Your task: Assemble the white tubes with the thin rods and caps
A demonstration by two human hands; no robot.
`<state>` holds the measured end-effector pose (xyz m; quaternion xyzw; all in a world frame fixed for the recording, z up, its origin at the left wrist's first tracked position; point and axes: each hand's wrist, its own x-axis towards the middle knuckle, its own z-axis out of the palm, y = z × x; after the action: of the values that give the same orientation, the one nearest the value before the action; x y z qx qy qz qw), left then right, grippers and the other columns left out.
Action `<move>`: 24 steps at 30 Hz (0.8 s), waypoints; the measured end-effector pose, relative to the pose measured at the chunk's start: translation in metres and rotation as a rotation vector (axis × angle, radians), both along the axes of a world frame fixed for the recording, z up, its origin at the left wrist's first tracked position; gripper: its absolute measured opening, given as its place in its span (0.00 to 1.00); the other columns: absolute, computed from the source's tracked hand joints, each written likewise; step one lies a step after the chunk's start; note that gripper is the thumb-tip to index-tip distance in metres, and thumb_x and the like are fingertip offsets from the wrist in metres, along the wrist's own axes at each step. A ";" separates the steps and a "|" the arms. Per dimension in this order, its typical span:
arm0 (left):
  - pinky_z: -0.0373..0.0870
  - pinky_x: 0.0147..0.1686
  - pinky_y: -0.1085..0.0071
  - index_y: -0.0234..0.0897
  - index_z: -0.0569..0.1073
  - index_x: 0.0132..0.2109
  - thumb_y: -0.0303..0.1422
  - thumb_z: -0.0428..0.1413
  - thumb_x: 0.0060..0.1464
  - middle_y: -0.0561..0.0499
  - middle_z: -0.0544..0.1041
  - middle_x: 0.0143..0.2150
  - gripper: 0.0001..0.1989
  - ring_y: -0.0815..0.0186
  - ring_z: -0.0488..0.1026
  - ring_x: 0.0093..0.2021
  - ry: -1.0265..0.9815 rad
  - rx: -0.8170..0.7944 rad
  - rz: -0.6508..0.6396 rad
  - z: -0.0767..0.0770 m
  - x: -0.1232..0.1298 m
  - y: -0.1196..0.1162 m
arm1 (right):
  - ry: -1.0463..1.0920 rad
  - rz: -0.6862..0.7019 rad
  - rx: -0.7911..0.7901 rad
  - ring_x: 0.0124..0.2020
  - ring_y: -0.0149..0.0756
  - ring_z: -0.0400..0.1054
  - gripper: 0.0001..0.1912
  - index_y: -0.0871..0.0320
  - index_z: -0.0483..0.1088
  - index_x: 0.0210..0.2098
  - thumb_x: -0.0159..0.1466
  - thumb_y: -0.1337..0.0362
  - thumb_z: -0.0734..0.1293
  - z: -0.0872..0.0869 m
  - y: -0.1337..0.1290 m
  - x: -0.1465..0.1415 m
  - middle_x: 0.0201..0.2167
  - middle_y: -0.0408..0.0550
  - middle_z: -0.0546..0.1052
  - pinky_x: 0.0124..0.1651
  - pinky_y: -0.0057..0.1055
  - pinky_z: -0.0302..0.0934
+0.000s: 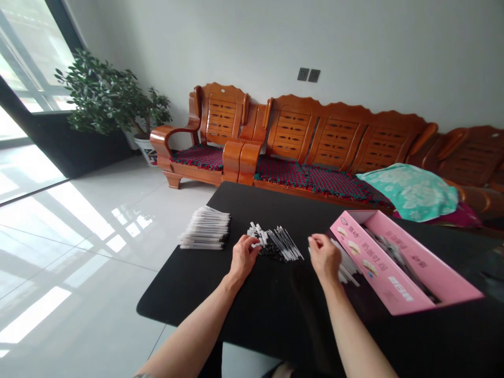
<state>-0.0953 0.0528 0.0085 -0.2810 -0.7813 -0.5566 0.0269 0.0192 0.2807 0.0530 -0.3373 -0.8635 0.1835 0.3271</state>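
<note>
My left hand is at the edge of a pile of small white pieces and small black pieces. Its fingers are bent together, and whatever they pinch is too small to make out. Just right of that pile lies a fanned bunch of pen refills with dark and pale lengths. My right hand is closed, the fingers curled in; anything inside is hidden. Beside and partly behind it are loose white pen barrels. A neat stack of white pens with black ends sits at the table's left.
A pink open box with grey-looking contents stands right of my right hand on the black table. Beyond the table is a wooden sofa with a turquoise cloth. A potted plant stands at the back left.
</note>
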 end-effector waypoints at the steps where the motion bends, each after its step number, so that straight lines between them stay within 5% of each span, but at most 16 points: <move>1: 0.69 0.27 0.77 0.38 0.77 0.39 0.29 0.57 0.54 0.52 0.72 0.37 0.05 0.73 0.69 0.27 0.002 0.001 -0.004 0.001 0.000 0.000 | 0.079 -0.053 0.049 0.41 0.44 0.72 0.20 0.62 0.75 0.42 0.62 0.56 0.59 -0.005 0.009 0.022 0.39 0.57 0.79 0.46 0.33 0.62; 4: 0.68 0.27 0.77 0.38 0.77 0.39 0.29 0.57 0.55 0.51 0.72 0.37 0.05 0.73 0.69 0.26 0.016 -0.004 -0.007 0.002 0.001 0.001 | 0.153 -0.242 0.081 0.49 0.51 0.69 0.26 0.66 0.73 0.49 0.61 0.56 0.56 -0.024 0.031 0.080 0.46 0.63 0.76 0.53 0.41 0.59; 8: 0.69 0.28 0.76 0.38 0.77 0.39 0.30 0.57 0.55 0.51 0.73 0.37 0.05 0.72 0.70 0.27 0.031 -0.021 -0.003 0.000 0.001 0.001 | 0.107 -0.254 -0.020 0.60 0.54 0.60 0.33 0.71 0.67 0.56 0.61 0.53 0.54 -0.053 0.036 0.112 0.56 0.66 0.69 0.62 0.45 0.52; 13: 0.69 0.28 0.76 0.39 0.77 0.39 0.30 0.56 0.56 0.52 0.73 0.37 0.06 0.72 0.70 0.27 0.050 -0.037 0.009 -0.004 -0.001 -0.001 | 0.031 -0.298 -0.196 0.65 0.57 0.52 0.39 0.80 0.59 0.60 0.62 0.52 0.52 -0.067 0.021 0.095 0.63 0.73 0.59 0.67 0.43 0.44; 24: 0.69 0.28 0.75 0.39 0.77 0.39 0.32 0.55 0.56 0.53 0.72 0.35 0.07 0.72 0.69 0.26 0.056 -0.051 0.002 -0.012 -0.005 0.000 | 0.295 -0.321 -0.171 0.61 0.59 0.56 0.38 0.74 0.68 0.54 0.60 0.46 0.55 -0.084 0.017 0.063 0.57 0.72 0.67 0.63 0.52 0.48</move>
<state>-0.1007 0.0528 -0.0036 -0.2962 -0.7946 -0.5283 0.0421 0.0820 0.2981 -0.0313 -0.4664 -0.7230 0.2490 0.4448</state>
